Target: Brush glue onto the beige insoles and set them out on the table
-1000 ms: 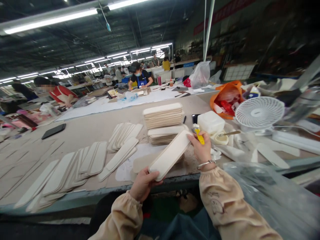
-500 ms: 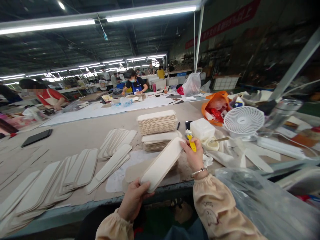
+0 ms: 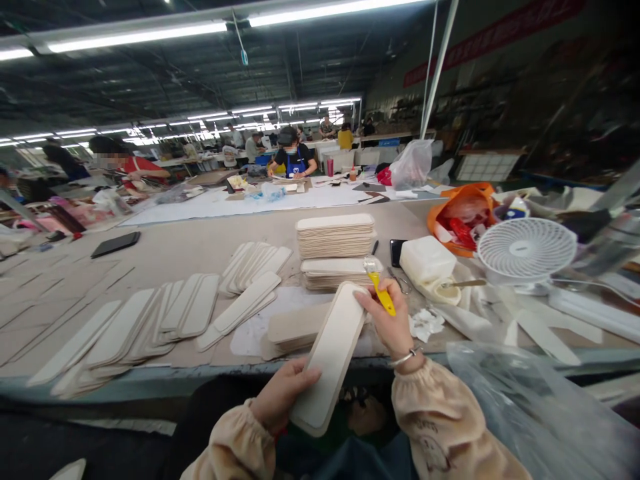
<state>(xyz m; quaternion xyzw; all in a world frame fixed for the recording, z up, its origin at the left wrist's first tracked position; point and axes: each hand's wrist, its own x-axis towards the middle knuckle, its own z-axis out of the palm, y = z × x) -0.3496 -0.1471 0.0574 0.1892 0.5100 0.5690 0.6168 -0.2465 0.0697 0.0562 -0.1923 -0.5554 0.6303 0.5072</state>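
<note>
A long white panel (image 3: 327,367) with rounded corners and a beige rim is tilted over the table's front edge. My left hand (image 3: 287,390) is closed on its lower left side, thumb on top. At the upper right corner my right hand (image 3: 390,320) pinches the same panel. That hand also keeps a yellow-handled tool (image 3: 383,293) with a pale metal-looking head, pointing up and away; its exact kind is unclear. Behind the panel lies a low pile of beige pieces (image 3: 295,327), partly hidden. Farther back stand two stacks of similar panels (image 3: 335,237).
Fanned white panels (image 3: 190,307) spread across the left of the table. To the right are a white block-shaped container (image 3: 427,259), crumpled white scraps (image 3: 426,323), a white fan (image 3: 525,247) and an orange bag (image 3: 443,227). Clear plastic sheeting (image 3: 525,407) hangs at the front right.
The panel has turned steeper, its lower end swinging down towards me past the table edge. My left hand has moved lower with it. The view has shifted left.
</note>
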